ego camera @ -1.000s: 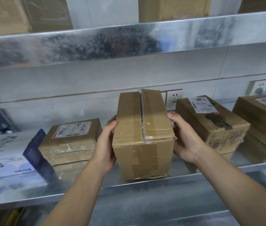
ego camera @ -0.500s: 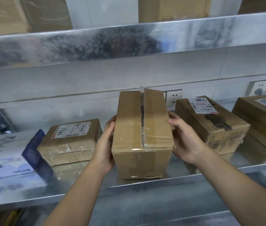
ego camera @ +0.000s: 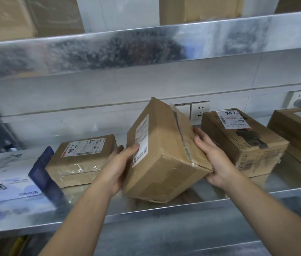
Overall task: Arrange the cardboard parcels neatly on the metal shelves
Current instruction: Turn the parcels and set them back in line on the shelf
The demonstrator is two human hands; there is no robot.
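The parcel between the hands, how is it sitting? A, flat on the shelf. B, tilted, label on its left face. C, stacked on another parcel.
B: the parcel sits tilted between the left hand and right hand, its white label on the left face.

parcel (ego camera: 164,159) tilted | left hand (ego camera: 116,169), right hand (ego camera: 214,159) hold its sides

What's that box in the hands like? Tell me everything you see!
The box is plain brown cardboard, slightly dented, sealed with clear tape along one seam. A white printed label sits on its left face. It is tilted, lower corner close over the metal shelf; touching or not is unclear. The left hand holds the label side, the right hand grips the taped side.
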